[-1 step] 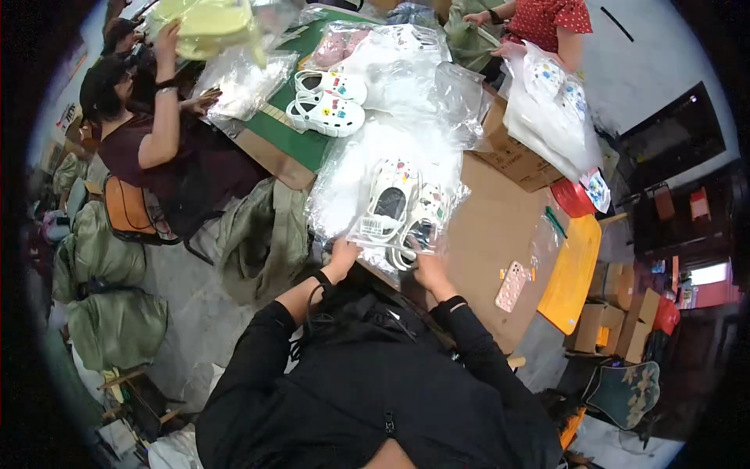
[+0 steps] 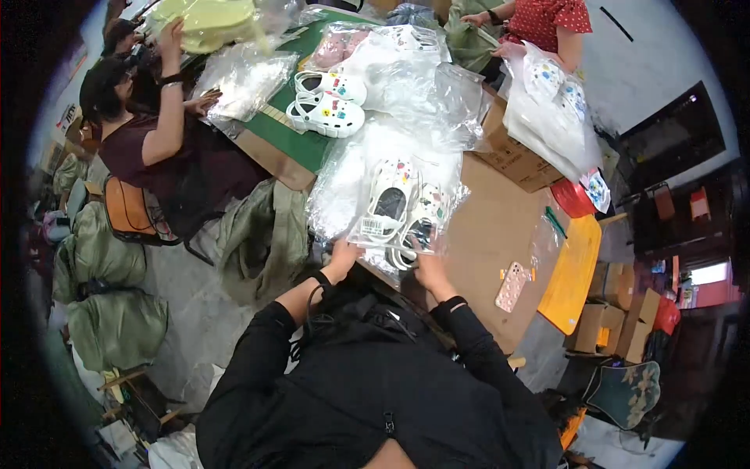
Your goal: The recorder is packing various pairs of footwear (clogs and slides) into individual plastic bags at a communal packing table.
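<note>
A pair of white clogs with colourful charms lies inside a clear plastic bag at the near table edge. My left hand is closed on the bag's near left corner, beside a barcode label. At the near right corner my right hand grips the same bag, close to a clog's heel strap. Beneath it lies a pile of clear bags. Another pair of white clogs, unbagged, sits farther off on the green mat.
A phone in a pink case lies on the brown table to my right. Beyond are a cardboard box and bagged clogs. Co-workers sit at far left, one handling a yellow-green bagged item; another stands at far right.
The far-left co-worker's raised arm has shifted slightly to the right. My hands and the bagged clogs show no visible movement.
</note>
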The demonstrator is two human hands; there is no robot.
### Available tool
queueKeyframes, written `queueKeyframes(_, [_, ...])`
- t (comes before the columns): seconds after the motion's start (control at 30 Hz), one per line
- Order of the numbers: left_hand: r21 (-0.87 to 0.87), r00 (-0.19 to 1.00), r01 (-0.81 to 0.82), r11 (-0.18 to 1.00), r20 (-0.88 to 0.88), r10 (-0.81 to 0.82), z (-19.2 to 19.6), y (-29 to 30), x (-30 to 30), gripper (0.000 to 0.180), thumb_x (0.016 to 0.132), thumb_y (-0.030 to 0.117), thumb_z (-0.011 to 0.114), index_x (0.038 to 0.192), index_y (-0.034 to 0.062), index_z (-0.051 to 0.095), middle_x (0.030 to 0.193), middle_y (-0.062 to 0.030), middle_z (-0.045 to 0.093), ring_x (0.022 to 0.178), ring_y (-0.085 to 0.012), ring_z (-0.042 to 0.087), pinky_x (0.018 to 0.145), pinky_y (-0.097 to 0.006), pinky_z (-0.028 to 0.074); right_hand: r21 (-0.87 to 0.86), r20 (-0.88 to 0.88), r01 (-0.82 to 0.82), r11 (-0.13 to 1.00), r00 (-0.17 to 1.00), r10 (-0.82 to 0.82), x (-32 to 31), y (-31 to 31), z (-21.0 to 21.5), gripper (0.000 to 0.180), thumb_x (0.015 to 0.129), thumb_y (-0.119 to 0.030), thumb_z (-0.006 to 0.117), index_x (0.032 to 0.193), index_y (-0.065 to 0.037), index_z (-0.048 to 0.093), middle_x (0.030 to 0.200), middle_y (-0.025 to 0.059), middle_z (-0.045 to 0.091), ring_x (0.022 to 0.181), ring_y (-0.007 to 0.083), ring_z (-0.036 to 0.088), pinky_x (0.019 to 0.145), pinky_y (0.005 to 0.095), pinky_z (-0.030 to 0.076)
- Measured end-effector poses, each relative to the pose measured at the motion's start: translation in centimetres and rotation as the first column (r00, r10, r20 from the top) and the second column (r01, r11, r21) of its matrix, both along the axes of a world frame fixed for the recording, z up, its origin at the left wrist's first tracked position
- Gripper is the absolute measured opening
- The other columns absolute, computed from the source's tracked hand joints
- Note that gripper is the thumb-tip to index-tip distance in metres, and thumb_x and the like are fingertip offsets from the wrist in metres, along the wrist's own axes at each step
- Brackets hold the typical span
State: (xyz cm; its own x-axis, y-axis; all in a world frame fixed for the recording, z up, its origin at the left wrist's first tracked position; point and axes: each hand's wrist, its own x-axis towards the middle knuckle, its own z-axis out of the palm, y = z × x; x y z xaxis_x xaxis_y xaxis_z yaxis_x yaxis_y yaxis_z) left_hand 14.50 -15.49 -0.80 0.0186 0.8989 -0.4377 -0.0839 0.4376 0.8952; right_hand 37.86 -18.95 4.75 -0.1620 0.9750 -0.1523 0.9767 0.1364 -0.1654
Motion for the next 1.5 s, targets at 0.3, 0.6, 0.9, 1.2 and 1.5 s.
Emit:
queueKeyframes(0.3, [0.203, 0.931, 0.301, 0.932, 0.149, -0.333, 3.0, 2.7, -1.3, 0.034, 0.094, 0.014, 0.039, 0.124, -0.0009, 0.04, 0.109, -0.0125, 0.056, 0.098, -0.0204, 0.056, 0.084, -0.032, 0.047, 0.233, -0.124, 0.068, 0.97, 0.992, -0.039, 0.5, 0.2, 3.8, 0.089, 0.071, -0.014, 0.066, 0.143, -0.016, 0.014, 0.134, 0.0287, 0.032, 0.124, 0.042, 0.031, 0.101, 0.0518, 0.025])
queueKeyframes(0.6, [0.12, 0.767, 0.626, 0.771, 0.084, -0.636, 5.7, 4.5, -2.7, 0.037, 0.094, 0.012, 0.04, 0.129, 0.0006, 0.037, 0.121, -0.009, 0.05, 0.106, -0.0192, 0.052, 0.091, -0.032, 0.043, 0.297, 0.1, 0.008, 0.955, 0.994, -0.039, 3.4, 2.7, 7.7, 0.07, 0.079, -0.029, 0.061, 0.139, -0.029, 0.024, 0.128, 0.0241, 0.041, 0.11, 0.0389, 0.048, 0.088, 0.0468, 0.041])
queueKeyframes(0.9, [0.245, 0.832, 0.504, 0.828, 0.12, -0.542, 12.9, 4.7, 0.6, 0.034, 0.091, 0.011, 0.045, 0.122, -0.0029, 0.046, 0.116, -0.0066, 0.054, 0.107, -0.0144, 0.048, 0.093, -0.03, 0.037, 0.319, -0.137, 0.111, 0.941, 0.988, -0.069, 4.1, 2.2, 10.1, 0.076, 0.071, -0.033, 0.069, 0.133, -0.007, 0.034, 0.128, 0.019, 0.043, 0.116, 0.0384, 0.042, 0.098, 0.0497, 0.031])
queueKeyframes(1.2, [0.346, 0.701, 0.577, 0.74, 0.254, -0.666, 19.3, 7.9, 4.3, 0.029, 0.094, 0.014, 0.04, 0.117, -0.0018, 0.047, 0.108, -0.013, 0.059, 0.096, -0.0203, 0.059, 0.085, -0.032, 0.048, 0.494, -0.034, -0.03, 0.869, 0.998, 0.054, 0.6, 4.0, 14.3, 0.081, 0.07, -0.04, 0.069, 0.134, -0.008, 0.031, 0.126, 0.0127, 0.046, 0.121, 0.0306, 0.038, 0.102, 0.0591, 0.016])
queueKeyframes(1.5, [0.387, 0.621, 0.557, 0.735, 0.393, -0.678, 26.4, 12.7, 4.9, 0.025, 0.096, 0.019, 0.037, 0.106, 0.0003, 0.049, 0.103, -0.0123, 0.061, 0.092, -0.0169, 0.061, 0.078, -0.028, 0.048, 0.423, -0.398, 0.264, 0.867, 0.913, -0.083, 0.9, 9.7, 19.8, 0.02, 0.073, -0.008, 0.062, 0.093, -0.009, 0.062, 0.088, 0.0081, 0.062, 0.087, 0.0274, 0.057, 0.083, 0.0409, 0.04])
